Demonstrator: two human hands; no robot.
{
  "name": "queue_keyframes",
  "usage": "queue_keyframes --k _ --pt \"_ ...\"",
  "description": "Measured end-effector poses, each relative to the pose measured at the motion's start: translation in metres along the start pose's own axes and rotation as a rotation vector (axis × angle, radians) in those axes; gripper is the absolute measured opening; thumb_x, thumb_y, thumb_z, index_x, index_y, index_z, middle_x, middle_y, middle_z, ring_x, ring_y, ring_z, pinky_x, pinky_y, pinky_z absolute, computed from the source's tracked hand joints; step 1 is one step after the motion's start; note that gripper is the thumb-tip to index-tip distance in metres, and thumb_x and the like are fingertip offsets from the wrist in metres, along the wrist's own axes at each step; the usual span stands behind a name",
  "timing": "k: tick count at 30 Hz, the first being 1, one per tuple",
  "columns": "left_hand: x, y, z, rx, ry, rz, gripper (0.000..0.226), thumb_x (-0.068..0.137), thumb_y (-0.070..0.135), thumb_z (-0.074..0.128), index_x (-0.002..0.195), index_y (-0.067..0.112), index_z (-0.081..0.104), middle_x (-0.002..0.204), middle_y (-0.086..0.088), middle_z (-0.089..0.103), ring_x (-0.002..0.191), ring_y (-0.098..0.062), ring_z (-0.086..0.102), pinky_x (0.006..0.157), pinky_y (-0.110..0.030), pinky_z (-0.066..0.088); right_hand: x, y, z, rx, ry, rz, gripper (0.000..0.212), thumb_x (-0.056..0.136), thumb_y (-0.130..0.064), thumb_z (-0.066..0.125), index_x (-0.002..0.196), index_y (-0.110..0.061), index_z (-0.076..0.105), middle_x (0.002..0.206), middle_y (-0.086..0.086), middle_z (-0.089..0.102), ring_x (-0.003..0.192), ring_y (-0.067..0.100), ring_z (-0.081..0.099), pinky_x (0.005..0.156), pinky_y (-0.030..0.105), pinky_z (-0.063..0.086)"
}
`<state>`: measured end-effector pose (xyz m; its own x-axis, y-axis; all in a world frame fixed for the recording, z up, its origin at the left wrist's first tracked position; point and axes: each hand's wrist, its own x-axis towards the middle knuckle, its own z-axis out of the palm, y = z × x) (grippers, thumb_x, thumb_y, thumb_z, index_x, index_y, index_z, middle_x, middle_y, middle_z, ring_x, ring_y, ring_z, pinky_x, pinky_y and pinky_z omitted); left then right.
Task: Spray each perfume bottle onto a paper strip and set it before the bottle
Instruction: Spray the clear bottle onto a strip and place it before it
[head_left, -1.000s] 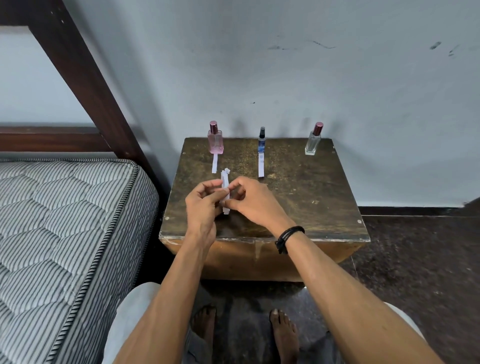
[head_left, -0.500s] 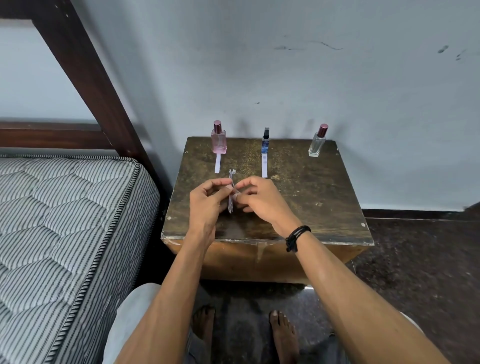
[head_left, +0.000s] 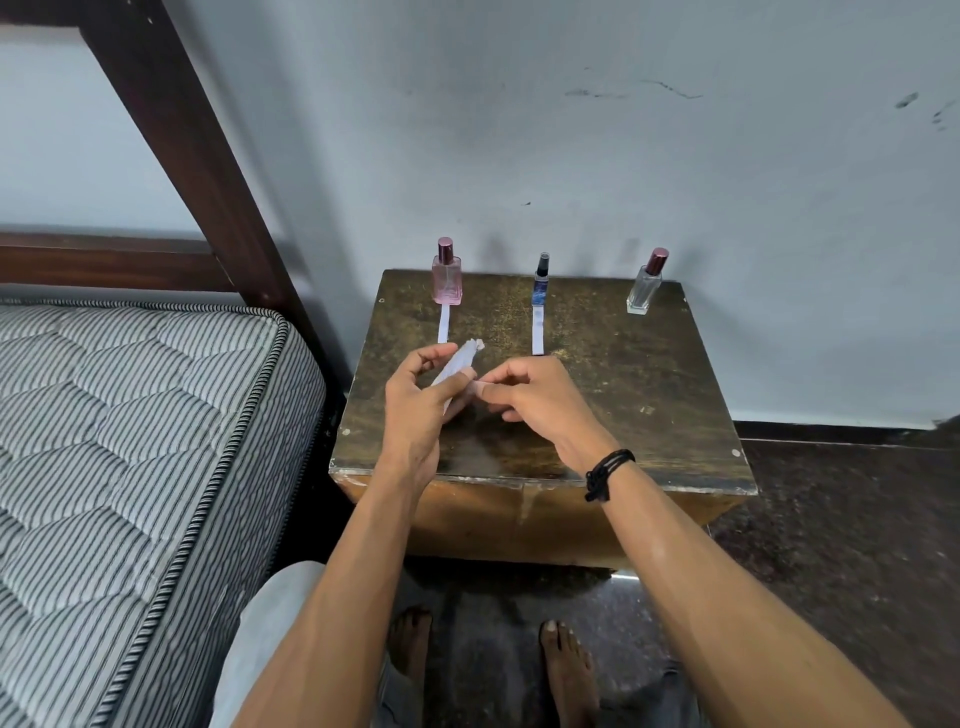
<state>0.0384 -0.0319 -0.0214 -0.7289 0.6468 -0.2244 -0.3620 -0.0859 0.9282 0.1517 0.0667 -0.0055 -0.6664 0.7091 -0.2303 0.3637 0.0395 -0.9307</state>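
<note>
The left hand (head_left: 415, 410) is gripping the bundle of paper strips (head_left: 457, 364), the right hand (head_left: 530, 400) is pinching it, and the clear bottle (head_left: 645, 291) is standing at the table's (head_left: 649, 405) far right corner, nearer the right hand.

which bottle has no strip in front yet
The clear bottle on the right; the pink bottle and slim blue bottle each have one.

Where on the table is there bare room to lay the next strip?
Bare: the right half of the table, before the clear bottle, from the blue bottle and its strip to the right edge. Crowded: left-centre, where the left hand and right hand hold the strip bundle.
</note>
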Motion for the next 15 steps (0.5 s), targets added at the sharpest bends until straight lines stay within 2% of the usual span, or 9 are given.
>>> queue_keyframes --k 3,7,12,15 --pt "0.0021 0.0007 -0.0021 -0.095 -0.048 -0.059 0.038 0.086 -0.009 0.069 0.12 0.007 0.063 0.124 -0.017 0.066 0.1 -0.029 0.072 0.088 -0.043 0.06 0.0013 0.0009 -0.0009 0.002 0.027 0.006 0.01 0.086 -0.024 0.084 0.089 -0.016 0.079 0.087 -0.005 0.08 0.09 0.013 0.075 0.078 0.03 0.06" --pt "0.0017 0.0028 -0.0026 -0.175 -0.105 -0.12 0.043 0.09 -0.01 0.063 0.129 0.007 0.057 0.116 -0.017 0.073 0.099 -0.026 0.072 0.091 -0.041 0.059 0.0019 0.0011 -0.0019 0.012 0.039 0.009 0.02 0.082 -0.023 0.087 0.087 -0.008 0.075 0.086 -0.001 0.079 0.089 0.014 0.073 0.074 0.03 0.057" --pt "0.0022 0.004 -0.0037 -0.104 -0.075 -0.117 0.044 0.086 -0.011 0.067 0.125 0.008 0.062 0.112 -0.017 0.074 0.094 -0.025 0.073 0.087 -0.041 0.06 0.0028 0.0004 -0.0028 -0.032 0.008 0.019 0.024 0.08 -0.026 0.089 0.081 -0.009 0.071 0.084 0.001 0.078 0.083 0.013 0.071 0.076 0.034 0.059" --pt "0.0012 0.0046 -0.0025 -0.077 -0.053 -0.096 0.037 0.087 -0.011 0.066 0.12 0.006 0.065 0.111 -0.014 0.075 0.092 -0.024 0.073 0.087 -0.04 0.061 0.0028 -0.0019 -0.0047 -0.033 0.021 0.026 0.028 0.085 -0.03 0.085 0.088 -0.006 0.072 0.09 0.007 0.078 0.089 0.021 0.074 0.079 0.035 0.061"
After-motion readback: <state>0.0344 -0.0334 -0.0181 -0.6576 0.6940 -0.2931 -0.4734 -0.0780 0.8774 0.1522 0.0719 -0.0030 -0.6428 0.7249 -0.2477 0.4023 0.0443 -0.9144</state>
